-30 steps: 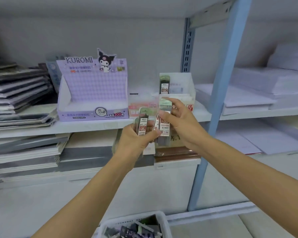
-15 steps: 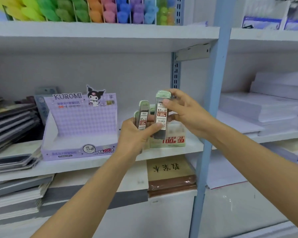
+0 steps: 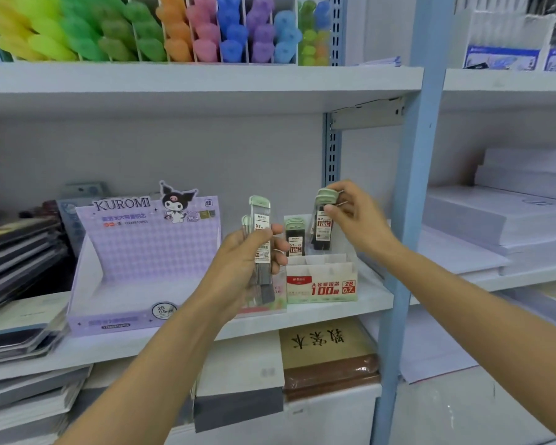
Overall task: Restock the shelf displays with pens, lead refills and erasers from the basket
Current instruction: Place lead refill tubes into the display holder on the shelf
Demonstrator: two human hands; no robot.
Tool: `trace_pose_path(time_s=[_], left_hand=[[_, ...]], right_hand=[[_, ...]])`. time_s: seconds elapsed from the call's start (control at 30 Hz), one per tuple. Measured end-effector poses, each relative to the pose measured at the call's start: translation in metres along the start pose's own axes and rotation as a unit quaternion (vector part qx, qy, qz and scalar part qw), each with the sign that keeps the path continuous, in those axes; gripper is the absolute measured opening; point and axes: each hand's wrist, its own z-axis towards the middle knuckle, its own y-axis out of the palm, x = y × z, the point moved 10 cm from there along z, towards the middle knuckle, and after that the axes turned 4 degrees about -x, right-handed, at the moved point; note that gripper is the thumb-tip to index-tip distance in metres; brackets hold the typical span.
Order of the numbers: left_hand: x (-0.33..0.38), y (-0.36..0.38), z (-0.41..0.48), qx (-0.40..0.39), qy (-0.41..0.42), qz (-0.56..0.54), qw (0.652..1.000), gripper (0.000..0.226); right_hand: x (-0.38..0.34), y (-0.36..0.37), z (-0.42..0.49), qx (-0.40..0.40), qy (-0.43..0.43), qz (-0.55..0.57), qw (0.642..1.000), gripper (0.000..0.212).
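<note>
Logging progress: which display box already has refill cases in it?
The white 2B 0.7 box right of the purple Kuromi box: cases stand in its back row; the purple one shows none.

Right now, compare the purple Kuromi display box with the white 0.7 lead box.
The Kuromi box is purple, larger and marked 2B 0.5; the white lead box is smaller and marked 2B 0.7. The Kuromi box's tray shows no stock; the white lead box holds upright lead refill cases. Both stand on the same shelf.
</note>
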Motion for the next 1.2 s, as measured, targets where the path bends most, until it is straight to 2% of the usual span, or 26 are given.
trace_pose_path(time_s=[0.2, 0.43, 0.6, 0.7, 0.8, 1.0, 1.2], left_hand=[[-0.001, 0.003, 0.000, -0.020, 0.011, 0.025, 0.999, 0.021], [-0.001, 0.004, 0.000, -0.016, 0.010, 0.023, 1.000, 0.022], [0.001, 0.005, 0.000, -0.010, 0.011, 0.034, 0.999, 0.022], [0.002, 0.004, -0.001, -0.006, 0.011, 0.027, 1.000, 0.022], [0.002, 0.004, -0.001, -0.006, 0.010, 0.026, 1.000, 0.022], [0.002, 0.002, -0.003, -0.005, 0.010, 0.025, 1.000, 0.023], [0.003, 0.001, -0.005, -0.007, 0.010, 0.034, 0.999, 0.023]], right_hand=[[-0.007, 0.010, 0.003, -0.011, -0.033, -0.038, 0.999, 0.024], [0.007, 0.006, 0.004, -0.002, -0.010, -0.003, 1.000, 0.023], [0.005, 0.007, 0.004, -0.001, -0.033, -0.003, 0.999, 0.027], [-0.004, 0.014, 0.008, -0.038, -0.066, -0.046, 0.996, 0.025], [-0.010, 0.010, 0.018, -0.019, -0.084, -0.088, 0.992, 0.017], [-0.002, 0.004, 0.032, 0.003, -0.040, -0.029, 0.999, 0.016], [0.001, 0.000, 0.032, 0.029, -0.035, -0.008, 0.999, 0.010]])
